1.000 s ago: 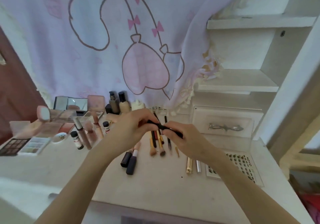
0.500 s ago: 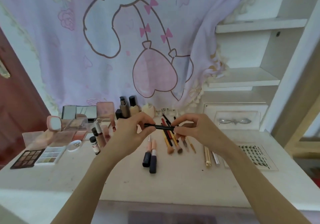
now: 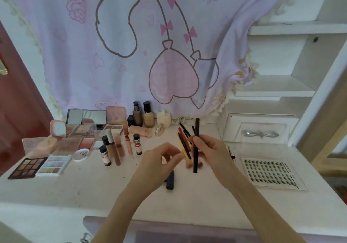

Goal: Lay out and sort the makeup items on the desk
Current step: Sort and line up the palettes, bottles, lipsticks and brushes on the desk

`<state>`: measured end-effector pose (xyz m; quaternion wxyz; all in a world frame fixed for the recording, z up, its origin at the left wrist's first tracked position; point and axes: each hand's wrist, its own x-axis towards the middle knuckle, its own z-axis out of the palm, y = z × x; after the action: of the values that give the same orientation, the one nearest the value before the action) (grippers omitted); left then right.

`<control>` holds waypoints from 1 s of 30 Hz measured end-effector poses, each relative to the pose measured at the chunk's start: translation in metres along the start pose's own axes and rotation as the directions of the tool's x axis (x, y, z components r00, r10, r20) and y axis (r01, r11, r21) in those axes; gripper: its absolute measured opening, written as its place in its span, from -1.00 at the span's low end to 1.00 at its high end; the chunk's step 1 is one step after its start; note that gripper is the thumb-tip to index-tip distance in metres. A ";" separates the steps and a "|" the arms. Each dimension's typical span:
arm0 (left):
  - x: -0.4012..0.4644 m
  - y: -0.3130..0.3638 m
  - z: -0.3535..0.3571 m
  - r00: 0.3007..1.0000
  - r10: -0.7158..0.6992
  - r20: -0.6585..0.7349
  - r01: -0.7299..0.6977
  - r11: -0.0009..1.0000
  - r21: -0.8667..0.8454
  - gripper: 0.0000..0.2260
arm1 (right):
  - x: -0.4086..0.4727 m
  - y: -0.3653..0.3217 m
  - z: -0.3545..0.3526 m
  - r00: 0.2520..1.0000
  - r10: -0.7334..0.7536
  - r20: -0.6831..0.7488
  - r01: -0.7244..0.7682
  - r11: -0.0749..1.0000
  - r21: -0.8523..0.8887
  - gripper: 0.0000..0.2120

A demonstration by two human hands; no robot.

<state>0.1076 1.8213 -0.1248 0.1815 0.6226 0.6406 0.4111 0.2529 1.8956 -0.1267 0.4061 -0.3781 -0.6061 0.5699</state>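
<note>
Above the middle of the worktop (image 3: pixel 197 201) my right hand (image 3: pixel 210 154) grips a slim black pencil (image 3: pixel 196 149) about its middle, standing it near upright with its upper end at twelve o'clock. My left hand (image 3: pixel 161 160) hovers just beside it at nine o'clock, fingers loosely curled; I cannot tell whether they pinch anything small.

Behind the pencil lies the fanned row of brushes and liners (image 3: pixel 185 145), and a dark blue tube (image 3: pixel 170 180) shows under my left hand at six o'clock. Eyeshadow palettes (image 3: pixel 39 165) sit far out at nine o'clock, lip tints (image 3: pixel 116 149) between them and my hands, foundation bottles (image 3: pixel 143 114) at eleven, and the lash tray (image 3: pixel 270 171) at three.

I judge the step to be placing this pencil among its like. To do it well, I would tip it flat first, align it parallel with the liners, and lower it into a free gap beside them, so it neither crosses nor rolls their handles. Releasing low matters, since a round barrel wanders.
</note>
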 end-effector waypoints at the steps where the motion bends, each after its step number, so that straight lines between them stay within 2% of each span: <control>1: 0.003 -0.002 -0.003 1.000 0.006 -0.023 -0.006 1.000 0.001 -0.90 | -0.001 0.003 -0.001 1.000 -0.007 0.027 0.008 0.998 -0.058 -0.83; 4: 0.015 -0.006 -0.011 0.997 0.073 -0.040 -0.073 0.997 -0.018 -0.66 | -0.003 0.010 0.000 0.982 -0.010 0.188 0.053 0.972 -0.230 -0.84; 7: 0.025 -0.001 -0.012 0.991 0.121 0.061 -0.124 0.991 0.050 -0.70 | -0.002 0.017 0.002 0.960 -0.008 0.280 0.131 0.895 -0.426 -0.88; 10: 0.032 -0.003 -0.009 0.991 0.103 0.081 -0.108 0.992 0.059 -0.79 | 0.001 0.021 0.000 0.961 -0.058 0.269 0.182 0.868 -0.463 -0.87; 13: 0.036 -0.010 -0.007 0.995 0.058 0.076 -0.056 0.998 -0.026 -0.80 | 0.002 0.023 -0.004 0.957 -0.087 0.277 0.211 0.864 -0.457 -0.86; 16: 0.039 -0.016 -0.004 0.991 0.021 0.130 -0.014 0.998 -0.058 -0.79 | 0.005 0.029 -0.006 0.953 -0.080 0.293 0.214 0.861 -0.462 -0.85; 19: 0.042 -0.022 -0.002 0.988 -0.014 0.154 0.021 0.999 -0.044 -0.82 | 0.007 0.035 -0.008 0.957 -0.034 0.286 0.169 0.871 -0.461 -0.83; 21: 0.044 -0.026 -0.002 0.989 -0.058 0.139 0.073 0.992 -0.104 -0.85 | 0.007 0.039 -0.009 0.957 0.019 0.290 0.129 0.866 -0.483 -0.80; 24: 0.044 -0.033 -0.006 0.986 -0.156 0.066 0.167 0.958 -0.234 -0.86 | 0.005 0.044 -0.010 0.945 0.111 0.307 0.076 0.839 -0.538 -0.82; 26: 0.044 -0.039 -0.008 0.976 -0.218 0.006 0.212 0.945 -0.250 -0.81 | 0.006 0.049 -0.010 0.946 0.148 0.288 0.033 0.841 -0.540 -0.81; 28: 0.043 -0.045 -0.010 0.963 -0.268 -0.008 0.261 0.945 -0.195 -0.75 | 0.008 0.053 -0.009 0.956 0.170 0.239 -0.030 0.866 -0.499 -0.79; 30: 0.041 -0.052 -0.009 0.953 -0.301 0.035 0.303 0.951 -0.068 -0.70 | 0.010 0.056 -0.006 0.964 0.192 0.182 -0.098 0.899 -0.428 -0.78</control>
<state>0.0608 1.8634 -0.1468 0.2723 0.5153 0.7107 0.3939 0.2546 1.9110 -0.1815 0.2032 -0.4346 -0.7245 0.4949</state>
